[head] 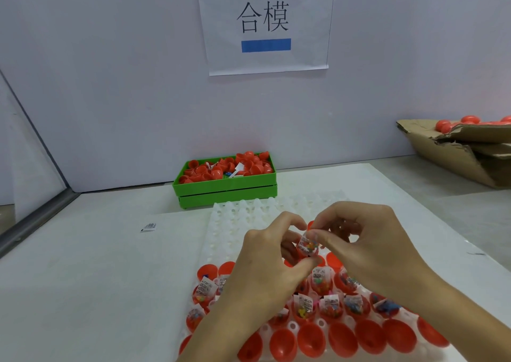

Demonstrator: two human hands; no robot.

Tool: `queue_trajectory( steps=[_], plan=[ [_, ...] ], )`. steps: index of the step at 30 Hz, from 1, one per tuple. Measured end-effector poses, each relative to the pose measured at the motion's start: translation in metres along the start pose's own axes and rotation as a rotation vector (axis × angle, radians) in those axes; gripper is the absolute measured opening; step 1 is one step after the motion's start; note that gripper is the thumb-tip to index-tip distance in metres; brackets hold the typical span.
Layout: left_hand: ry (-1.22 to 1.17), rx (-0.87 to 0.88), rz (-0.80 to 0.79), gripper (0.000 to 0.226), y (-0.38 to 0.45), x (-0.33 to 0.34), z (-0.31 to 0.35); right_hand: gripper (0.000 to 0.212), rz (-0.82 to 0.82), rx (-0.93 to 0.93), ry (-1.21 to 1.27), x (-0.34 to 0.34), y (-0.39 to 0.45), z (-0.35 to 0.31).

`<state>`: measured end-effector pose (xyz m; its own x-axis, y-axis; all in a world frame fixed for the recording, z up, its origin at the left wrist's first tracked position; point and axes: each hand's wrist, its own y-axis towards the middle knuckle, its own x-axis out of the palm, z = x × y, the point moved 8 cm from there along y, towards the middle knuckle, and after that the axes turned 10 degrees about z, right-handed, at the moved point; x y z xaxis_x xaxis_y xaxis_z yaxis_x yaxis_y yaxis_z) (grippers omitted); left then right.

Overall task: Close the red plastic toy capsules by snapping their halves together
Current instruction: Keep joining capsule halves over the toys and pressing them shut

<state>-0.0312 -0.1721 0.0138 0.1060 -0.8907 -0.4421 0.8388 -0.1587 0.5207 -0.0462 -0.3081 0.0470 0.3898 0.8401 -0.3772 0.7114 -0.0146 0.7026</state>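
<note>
Head view: left hand [265,254] and right hand [367,240] both pinch capsule [307,247], tray [235,223] at 12 o'clock.

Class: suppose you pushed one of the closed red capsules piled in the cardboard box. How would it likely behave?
The closed capsules look rounded and smooth, so one would probably roll and slip. They seem thin plastic, likely light. The torn cardboard box sags at its rim, so a pushed one might escape.
</note>
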Motion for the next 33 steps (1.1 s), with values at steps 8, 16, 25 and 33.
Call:
queue_trajectory(
  steps=[8, 16, 25, 33],
  plan=[
    [0.003, -0.011, -0.017, 0.033, 0.0001, 0.0004, 0.0002, 0.015, -0.014, -0.046, -0.023, 0.0009, -0.0004, 0.0001],
    [-0.010, 0.007, -0.028, 0.025, -0.0008, 0.0011, 0.0036, 0.021, -0.075, -0.103, -0.024, 0.0039, -0.0011, -0.0036],
    [-0.066, -0.039, 0.018, 0.027, 0.0016, -0.0055, 0.0008, 0.026, -0.190, -0.103, 0.014, -0.0017, 0.0031, 0.0016],
    [-0.065, -0.034, -0.037, 0.031, 0.0002, -0.0008, 0.0028, 0.026, -0.150, -0.207, -0.088, 0.0060, 0.0002, -0.0014]
  ],
)
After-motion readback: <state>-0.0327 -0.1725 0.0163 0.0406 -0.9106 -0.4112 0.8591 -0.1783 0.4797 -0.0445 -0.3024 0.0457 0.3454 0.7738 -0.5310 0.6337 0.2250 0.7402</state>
